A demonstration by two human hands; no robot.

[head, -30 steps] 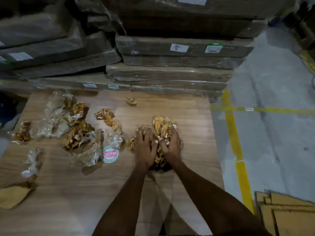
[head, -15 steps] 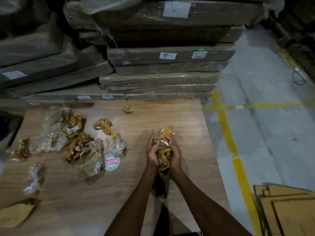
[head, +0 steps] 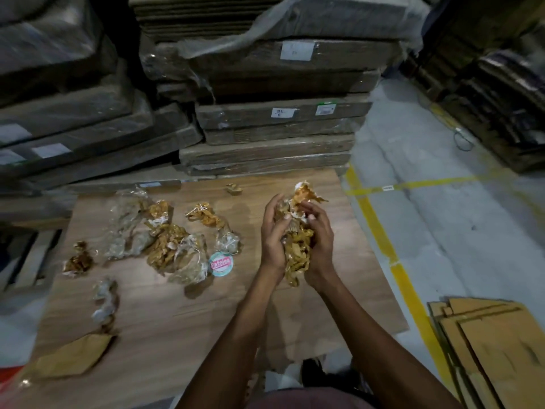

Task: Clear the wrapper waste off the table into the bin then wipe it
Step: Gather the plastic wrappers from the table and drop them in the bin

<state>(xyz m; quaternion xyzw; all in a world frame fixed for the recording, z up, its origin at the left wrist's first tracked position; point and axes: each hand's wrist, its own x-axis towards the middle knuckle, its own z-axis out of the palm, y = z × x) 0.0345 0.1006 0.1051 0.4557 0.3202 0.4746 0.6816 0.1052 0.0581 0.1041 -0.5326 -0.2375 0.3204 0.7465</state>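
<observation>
Presently, both hands are engaged: the left hand point(head: 272, 234) and the right hand point(head: 320, 239) curl around one bundle of gold wrappers point(head: 298, 231), pressing it between the palms above the right part of the counter point(head: 177, 320). The bundle is clear of the surface.

Outstanding waste on the counter, all to the left of the hands:
- a central heap of gold and clear wrappers point(head: 165, 240), with a round pink-and-teal sticker point(head: 221, 263) at its near edge;
- a smaller gold cluster point(head: 205, 215) just beyond it;
- a lone scrap point(head: 234, 188) near the far edge;
- a dark gold wad point(head: 79, 259) at the left side;
- a crumpled clear strip point(head: 104, 299) nearer the front;
- a flat brown paper piece point(head: 70, 357) at the near left corner.

No bin is in view, and no cloth is seen. Assessment: clearing is at an early stage, one handful gathered and not yet disposed of. Most waste remains, and wiping appears not yet begun.
</observation>
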